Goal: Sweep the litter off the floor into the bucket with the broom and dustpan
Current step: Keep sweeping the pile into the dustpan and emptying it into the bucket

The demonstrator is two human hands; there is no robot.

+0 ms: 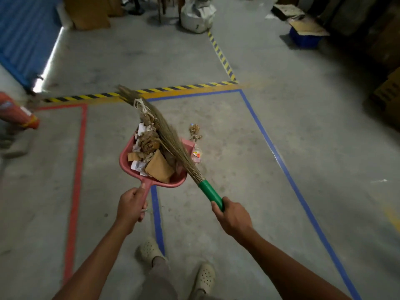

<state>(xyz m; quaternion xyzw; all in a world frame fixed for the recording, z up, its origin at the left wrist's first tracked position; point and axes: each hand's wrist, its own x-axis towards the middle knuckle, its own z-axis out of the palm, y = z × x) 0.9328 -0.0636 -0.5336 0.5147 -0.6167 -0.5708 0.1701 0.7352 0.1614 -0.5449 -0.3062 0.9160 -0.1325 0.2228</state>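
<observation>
Ahead, loaded dustpan point(126, 158), broom point(173, 144) across it, wrappers point(195, 137) beyond, sack point(197, 16)

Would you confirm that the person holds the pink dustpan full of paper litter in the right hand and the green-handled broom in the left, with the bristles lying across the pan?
The hands are swapped. In the head view the left hand grips the pink dustpan full of paper litter, and the right hand holds the green-handled broom. The bristles do lie across the pan.
</observation>
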